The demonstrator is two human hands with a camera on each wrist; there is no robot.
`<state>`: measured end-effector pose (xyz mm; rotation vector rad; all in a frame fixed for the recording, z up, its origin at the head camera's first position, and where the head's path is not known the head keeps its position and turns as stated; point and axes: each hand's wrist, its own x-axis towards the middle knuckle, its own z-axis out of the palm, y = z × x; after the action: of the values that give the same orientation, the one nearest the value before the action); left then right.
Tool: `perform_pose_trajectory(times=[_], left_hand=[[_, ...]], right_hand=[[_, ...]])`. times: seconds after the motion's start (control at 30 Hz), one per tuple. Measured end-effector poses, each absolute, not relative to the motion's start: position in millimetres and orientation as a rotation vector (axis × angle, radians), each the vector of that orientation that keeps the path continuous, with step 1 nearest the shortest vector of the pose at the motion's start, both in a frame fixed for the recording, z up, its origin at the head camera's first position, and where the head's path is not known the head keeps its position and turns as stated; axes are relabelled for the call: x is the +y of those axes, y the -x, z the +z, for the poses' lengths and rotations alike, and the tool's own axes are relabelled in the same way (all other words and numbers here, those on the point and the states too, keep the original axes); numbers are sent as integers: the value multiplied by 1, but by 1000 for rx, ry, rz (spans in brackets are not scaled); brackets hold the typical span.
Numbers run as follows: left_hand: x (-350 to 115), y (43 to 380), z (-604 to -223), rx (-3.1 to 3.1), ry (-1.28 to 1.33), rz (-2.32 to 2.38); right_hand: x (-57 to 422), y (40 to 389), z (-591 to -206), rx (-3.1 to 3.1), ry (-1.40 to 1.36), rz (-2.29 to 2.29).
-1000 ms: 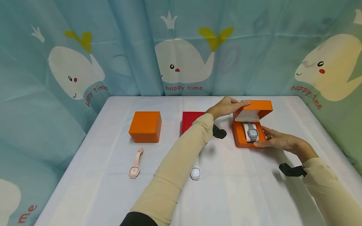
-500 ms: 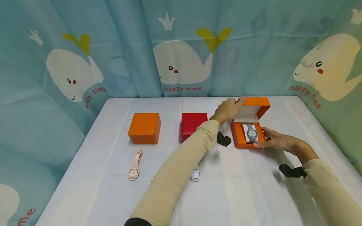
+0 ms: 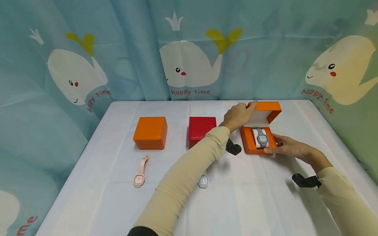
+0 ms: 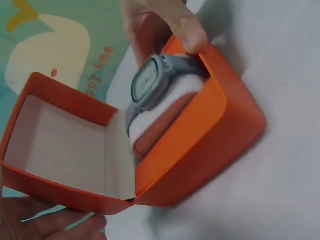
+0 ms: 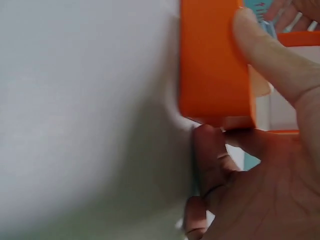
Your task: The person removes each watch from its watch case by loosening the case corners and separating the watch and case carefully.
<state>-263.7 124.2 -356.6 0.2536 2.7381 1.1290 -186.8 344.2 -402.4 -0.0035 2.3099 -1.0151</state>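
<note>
An orange watch box (image 3: 246, 143) stands with its lid (image 3: 268, 106) raised, at the right of the table. Inside it a grey-strapped watch (image 3: 262, 139) is wrapped around a white cushion. My left hand (image 3: 238, 114) holds the lid by its upper left side; in the left wrist view its fingers (image 4: 60, 227) lie behind the lid. The right hand (image 3: 290, 146) grips the box's base, thumb on the front rim and fingers along the right side. In the right wrist view the thumb (image 5: 270, 57) presses over the rim.
A closed orange box (image 3: 150, 132) and a closed red box (image 3: 202, 129) stand to the left. A pink watch (image 3: 139, 175) lies before the orange one. Another pale watch (image 3: 203, 181) is partly hidden by my left sleeve (image 3: 183, 183). A whale-print curtain (image 3: 130, 65) backs the table.
My left hand has turned and shifted slightly on the raised lid, its forearm moving right and showing more of the red box. The right hand keeps its grip on the base.
</note>
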Motion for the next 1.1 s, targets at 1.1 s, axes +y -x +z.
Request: perform_pose_trajectory(times=[1.1], left_hand=[[100, 202, -350, 2733, -1437, -4]], right_hand=[[325, 177, -386, 2712, 569, -1000]])
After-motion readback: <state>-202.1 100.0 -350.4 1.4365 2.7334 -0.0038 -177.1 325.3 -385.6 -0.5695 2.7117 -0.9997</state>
